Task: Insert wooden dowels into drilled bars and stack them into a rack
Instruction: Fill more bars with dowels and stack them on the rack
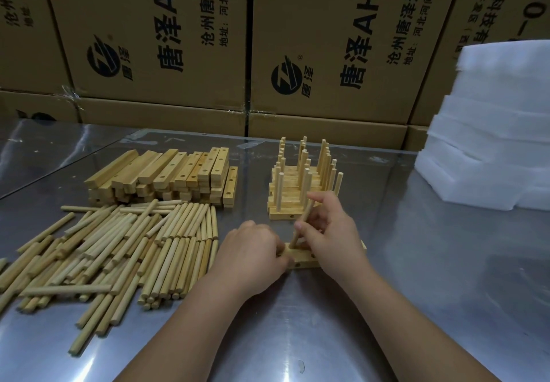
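While a dowel is being put into a bar, big brown boxes are seen far beyond the fingers, behind the shiny table. White foam blocks are stacked well to the right of the right hand. A big heap of loose dowels is spread just left of the left hand, and drilled bars are piled beyond that heap. The rack, made of stacked bars with dowels standing in them, is found just beyond the right fingers. The bar is held flat on the table under both hands, its left end gripped by the curled left fingers. The dowel is pinched by the right thumb and fingers and is tilted, its lower end at the bar's top. Small holes are seen on the bar's near side, between the two hands.

The step in hand is judged to be the pushing in of this dowel. Next, the dowel should be stood straight over its hole and pressed down while the bar is kept from sliding. Whether the tip is already in a hole cannot be told.
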